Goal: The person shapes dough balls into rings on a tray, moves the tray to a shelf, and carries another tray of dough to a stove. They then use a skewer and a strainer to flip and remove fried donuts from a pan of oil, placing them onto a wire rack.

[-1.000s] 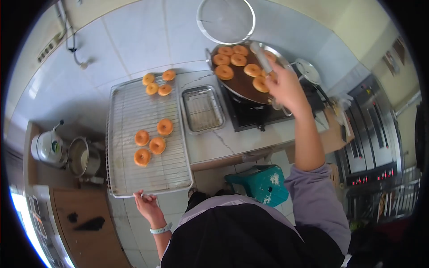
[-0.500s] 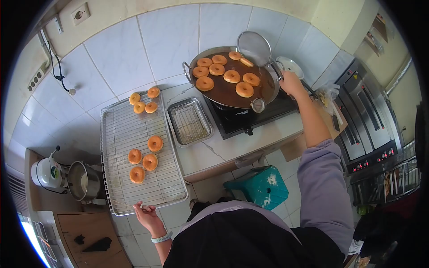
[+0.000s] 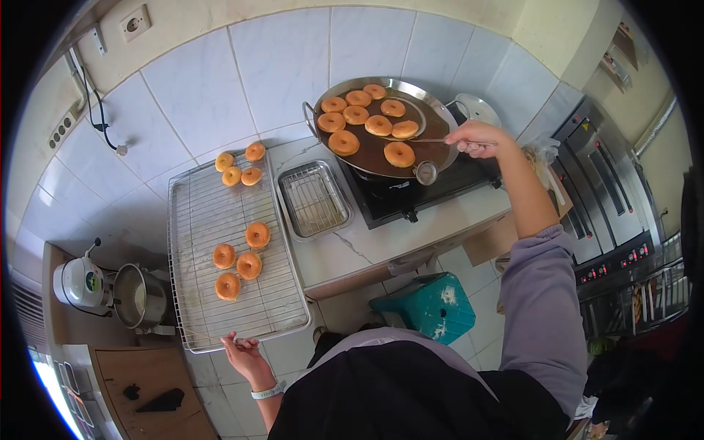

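Observation:
My right hand (image 3: 475, 139) is closed round the thin handle of a mesh skimmer (image 3: 433, 140), reaching in over the wide pan (image 3: 309, 117) of dark oil. The skimmer's round head seems to lie in the oil, where only a pale curved rim shows near a doughnut (image 3: 393, 108). Several golden doughnuts float in the pan, mostly toward its left side. Low on the left, my left hand (image 3: 246, 356) pinches a thin stick (image 3: 199, 335) at the front edge of the wire rack (image 3: 198, 257). Doughnuts (image 3: 248, 265) rest on that rack in two groups.
A small tray with a rack (image 3: 315, 202) sits between the large rack and the black stove (image 3: 381, 209). A round thermometer (image 3: 426, 173) hangs at the pan's front rim. Below is a teal stool (image 3: 433, 308); an oven (image 3: 605, 191) stands at right, a mixer (image 3: 77, 282) at left.
My right hand has lowered the skimmer from above the pan's far rim into the oil. The doughnut that was tilted by it now floats flat. My left hand has hardly moved.

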### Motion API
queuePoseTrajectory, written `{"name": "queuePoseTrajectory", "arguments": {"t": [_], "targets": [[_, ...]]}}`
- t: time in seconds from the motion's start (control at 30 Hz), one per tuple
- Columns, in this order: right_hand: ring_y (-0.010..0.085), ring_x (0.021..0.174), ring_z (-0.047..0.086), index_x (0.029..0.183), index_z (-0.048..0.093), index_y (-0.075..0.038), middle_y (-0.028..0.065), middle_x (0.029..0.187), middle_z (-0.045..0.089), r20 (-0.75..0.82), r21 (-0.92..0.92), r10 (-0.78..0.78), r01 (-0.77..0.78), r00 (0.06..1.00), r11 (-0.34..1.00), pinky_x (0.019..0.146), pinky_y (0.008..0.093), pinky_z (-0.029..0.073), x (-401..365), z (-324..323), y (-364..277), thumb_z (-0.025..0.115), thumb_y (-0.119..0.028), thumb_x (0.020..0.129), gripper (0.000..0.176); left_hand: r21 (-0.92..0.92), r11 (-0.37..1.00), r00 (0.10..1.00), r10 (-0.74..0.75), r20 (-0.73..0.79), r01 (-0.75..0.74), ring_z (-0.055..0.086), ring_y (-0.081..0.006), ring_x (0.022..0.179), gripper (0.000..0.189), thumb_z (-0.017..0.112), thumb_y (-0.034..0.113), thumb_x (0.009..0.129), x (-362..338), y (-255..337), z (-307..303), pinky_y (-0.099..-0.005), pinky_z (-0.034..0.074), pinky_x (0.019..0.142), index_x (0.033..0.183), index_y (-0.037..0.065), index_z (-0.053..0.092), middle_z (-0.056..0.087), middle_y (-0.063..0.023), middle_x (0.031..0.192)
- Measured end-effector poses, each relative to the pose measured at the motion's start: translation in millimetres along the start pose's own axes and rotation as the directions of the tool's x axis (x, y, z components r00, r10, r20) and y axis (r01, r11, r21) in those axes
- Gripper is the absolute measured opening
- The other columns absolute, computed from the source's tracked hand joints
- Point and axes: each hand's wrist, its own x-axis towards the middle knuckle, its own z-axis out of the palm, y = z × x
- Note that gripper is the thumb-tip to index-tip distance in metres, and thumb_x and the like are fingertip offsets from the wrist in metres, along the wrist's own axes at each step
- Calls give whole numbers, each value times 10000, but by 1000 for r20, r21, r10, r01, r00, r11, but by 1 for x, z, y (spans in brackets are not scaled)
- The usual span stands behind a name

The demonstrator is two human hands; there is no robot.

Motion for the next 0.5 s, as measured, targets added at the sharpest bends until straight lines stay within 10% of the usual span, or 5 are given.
{"name": "queuePoseTrajectory", "arguments": {"t": [0.5], "targets": [[10, 384, 332, 754, 526, -56, -22, 570, 474, -13, 173, -183, 182, 983, 968, 335, 181, 209, 19, 45, 9, 589, -74, 849, 116, 28, 999, 1000, 17, 12, -17, 473, -138, 515, 329, 445, 369, 968, 4, -3, -3, -264, 423, 524, 939, 48, 510, 417, -5, 534]]}}
